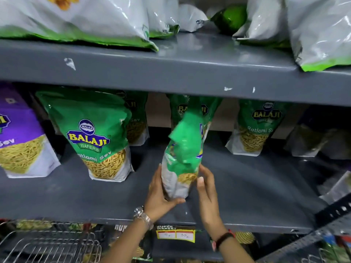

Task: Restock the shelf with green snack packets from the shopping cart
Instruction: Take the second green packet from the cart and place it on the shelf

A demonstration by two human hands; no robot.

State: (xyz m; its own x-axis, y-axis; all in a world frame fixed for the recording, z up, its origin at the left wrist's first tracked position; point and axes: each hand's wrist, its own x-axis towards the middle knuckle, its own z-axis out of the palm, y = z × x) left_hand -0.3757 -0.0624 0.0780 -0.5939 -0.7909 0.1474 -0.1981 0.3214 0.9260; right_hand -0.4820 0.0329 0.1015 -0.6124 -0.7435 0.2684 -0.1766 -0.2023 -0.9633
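A green snack packet (182, 154) stands edge-on on the grey middle shelf (247, 186), blurred, its white base near the shelf surface. My left hand (160, 196) cups the packet's base from the left, thumb under it. My right hand (206, 188) presses flat against its right side. Other green packets stand on the same shelf: one front left (95, 137), one behind it (136, 122), one behind the held packet (191, 109), one at the right (256, 128). The wire shopping cart (49, 245) shows at bottom left.
A purple snack packet (20, 141) stands at the far left of the shelf. Large white-and-green bags (76, 19) fill the upper shelf (171, 73). A yellow price tag (175, 234) hangs on the shelf's front edge. Dark packets sit at the far right.
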